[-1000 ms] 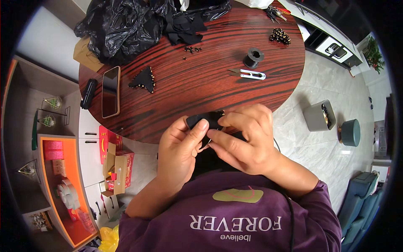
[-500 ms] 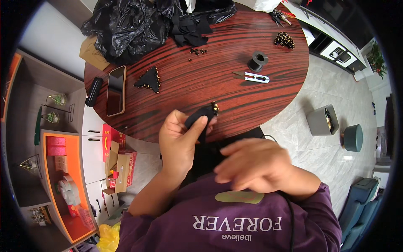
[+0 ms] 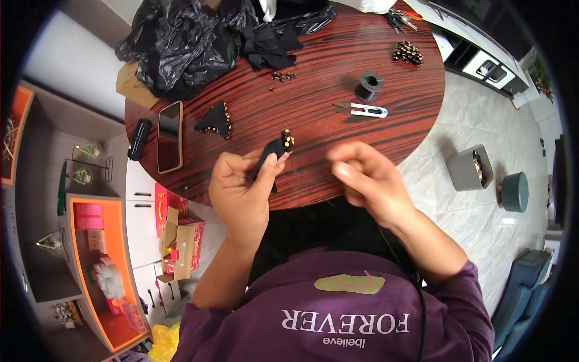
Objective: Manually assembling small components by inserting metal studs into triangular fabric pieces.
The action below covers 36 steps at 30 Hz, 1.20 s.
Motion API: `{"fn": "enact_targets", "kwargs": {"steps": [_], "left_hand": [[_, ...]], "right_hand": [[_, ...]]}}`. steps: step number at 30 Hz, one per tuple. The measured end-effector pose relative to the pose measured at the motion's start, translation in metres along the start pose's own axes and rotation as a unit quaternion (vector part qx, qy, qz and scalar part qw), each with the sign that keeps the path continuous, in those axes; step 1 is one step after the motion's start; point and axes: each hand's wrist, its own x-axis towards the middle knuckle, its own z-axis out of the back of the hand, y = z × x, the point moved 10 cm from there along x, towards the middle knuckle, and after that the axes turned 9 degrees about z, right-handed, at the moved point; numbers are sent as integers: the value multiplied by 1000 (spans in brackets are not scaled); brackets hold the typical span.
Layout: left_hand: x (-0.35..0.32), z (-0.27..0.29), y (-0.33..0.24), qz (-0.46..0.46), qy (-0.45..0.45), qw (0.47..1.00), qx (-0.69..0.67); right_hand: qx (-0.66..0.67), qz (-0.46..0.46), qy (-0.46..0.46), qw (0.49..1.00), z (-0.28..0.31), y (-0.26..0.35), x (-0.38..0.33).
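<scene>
Black fabric piece (image 3: 272, 158), gold-beaded tip: soft, light, likely floppy. Left hand (image 3: 241, 193) fingers pinch its lower end; right hand (image 3: 368, 181) fingers loosely curled, apparently empty.

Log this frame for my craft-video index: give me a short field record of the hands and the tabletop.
left hand: pinches a black fabric piece with gold beads at its tip
right hand: blurred, fingers bunched, apart from the fabric piece; whether it holds anything cannot be told
table: round, dark red wood grain
snips: white handle, lying beside a black spool
triangle piece: black, bead-edged, near a phone
loose beads: pile at the far right edge
black bag: crumpled at the far left
</scene>
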Motion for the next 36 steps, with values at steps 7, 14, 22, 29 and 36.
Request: {"fn": "enact_targets", "kwargs": {"steps": [7, 14, 22, 29, 36], "left_hand": [[-18, -27, -30, -45, -28, 989, 139], [0, -11, -33, -29, -23, 998, 57], [26, 32, -45, 31, -68, 994, -78], [33, 39, -56, -5, -62, 996, -69], [46, 63, -72, -46, -95, 991, -86]], "right_hand": [[-76, 101, 60, 990, -21, 29, 10], [-52, 20, 216, 975, -62, 22, -22], [-131, 21, 208, 969, -60, 32, -58], [-139, -39, 155, 977, -52, 23, -78], [-180, -71, 43, 980, -23, 14, -91]]}}
